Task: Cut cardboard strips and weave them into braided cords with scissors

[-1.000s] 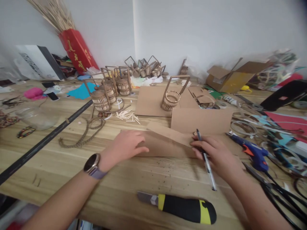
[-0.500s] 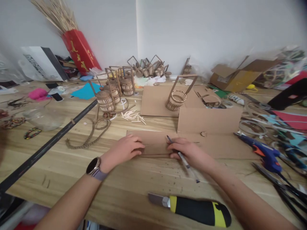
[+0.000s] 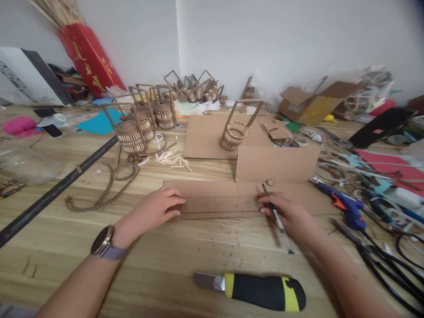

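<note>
My left hand (image 3: 154, 210) wears a watch at the wrist and pinches the left end of a narrow cardboard strip (image 3: 218, 205). The strip lies along the front edge of a larger cardboard sheet (image 3: 212, 187). A pen (image 3: 277, 216) slants through the fingers of my right hand (image 3: 288, 214), its lower end pointing toward me. The fingertips of that hand rest at the strip's right end. Closer to me lies a black and yellow utility knife (image 3: 255, 289), blade to the left. A cardboard flap (image 3: 276, 163) stands up behind my right hand.
Small lidded baskets (image 3: 130, 137) stand back left, near loose pale sticks (image 3: 172, 158) and a braided rope (image 3: 106, 194). An open basket (image 3: 234, 134) sits on cardboard. At right lie a blue glue gun (image 3: 347, 207) and black-handled scissors (image 3: 371, 251).
My right hand has slid rightward along the cardboard with the pen, so the hands are farther apart and more of the strip shows. The whole view has shifted somewhat.
</note>
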Available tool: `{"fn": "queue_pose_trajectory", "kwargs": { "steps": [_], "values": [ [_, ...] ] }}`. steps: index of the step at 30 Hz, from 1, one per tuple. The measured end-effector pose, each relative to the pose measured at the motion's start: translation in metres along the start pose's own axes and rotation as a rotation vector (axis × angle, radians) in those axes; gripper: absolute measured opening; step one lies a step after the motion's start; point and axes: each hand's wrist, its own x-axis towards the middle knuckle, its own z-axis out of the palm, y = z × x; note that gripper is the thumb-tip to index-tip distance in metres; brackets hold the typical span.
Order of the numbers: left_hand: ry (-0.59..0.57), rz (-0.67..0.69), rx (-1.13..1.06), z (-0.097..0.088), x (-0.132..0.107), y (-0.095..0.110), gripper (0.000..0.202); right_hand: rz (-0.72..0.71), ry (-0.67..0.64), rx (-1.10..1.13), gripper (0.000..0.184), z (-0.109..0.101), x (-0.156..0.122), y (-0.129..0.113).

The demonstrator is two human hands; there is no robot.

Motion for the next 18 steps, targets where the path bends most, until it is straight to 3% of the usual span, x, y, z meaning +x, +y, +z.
{"fn": "queue_pose_trajectory", "kwargs": {
  "steps": [9,18],
  "values": [
    [-0.077,-0.206,-0.015,-0.016,-0.011,-0.005,0.037,-0.011,0.007,0.02,0.014,0.001,-0.004,0.0],
    [-0.055,-0.238,-0.086,-0.018,-0.016,-0.014,0.036,-0.01,0.017,0.016,0.014,0.004,-0.003,0.0]
  ]
}}
